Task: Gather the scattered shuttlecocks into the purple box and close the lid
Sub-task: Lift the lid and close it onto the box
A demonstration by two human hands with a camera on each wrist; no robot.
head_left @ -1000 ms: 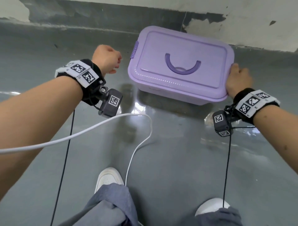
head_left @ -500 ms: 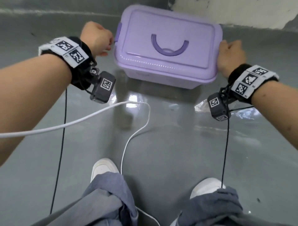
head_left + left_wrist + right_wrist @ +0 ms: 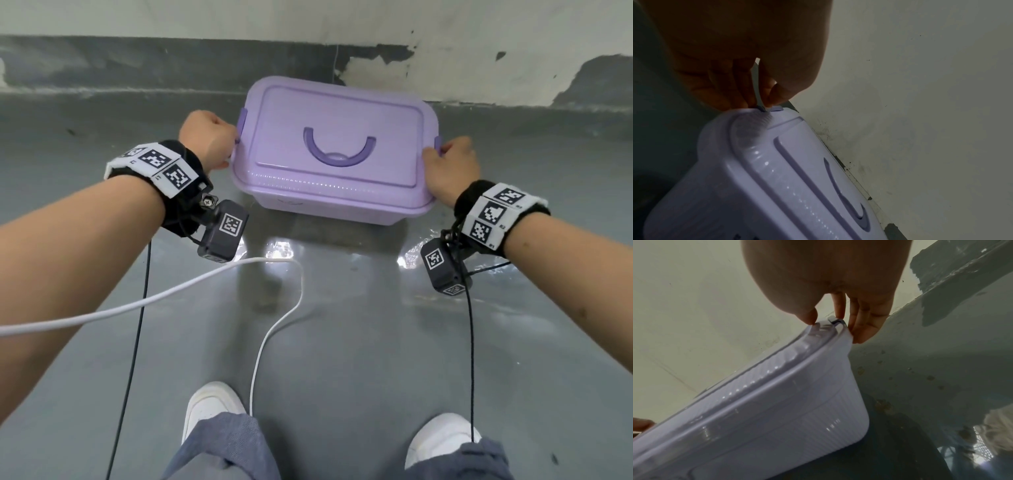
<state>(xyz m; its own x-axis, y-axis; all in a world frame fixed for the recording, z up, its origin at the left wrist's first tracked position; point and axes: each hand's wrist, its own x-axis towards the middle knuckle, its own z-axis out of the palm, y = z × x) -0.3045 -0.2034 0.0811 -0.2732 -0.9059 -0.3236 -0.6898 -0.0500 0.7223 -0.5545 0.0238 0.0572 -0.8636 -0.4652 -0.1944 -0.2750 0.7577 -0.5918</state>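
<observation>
A white cable loops across the glossy grey floor. Two white shoes sit at 6 o'clock, and a peeling wall stands at 12.

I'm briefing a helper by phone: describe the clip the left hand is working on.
A purple box stands on the grey floor by the wall. At its left end is a darker purple latch, pinched by the left hand; its twin sits opposite.
</observation>
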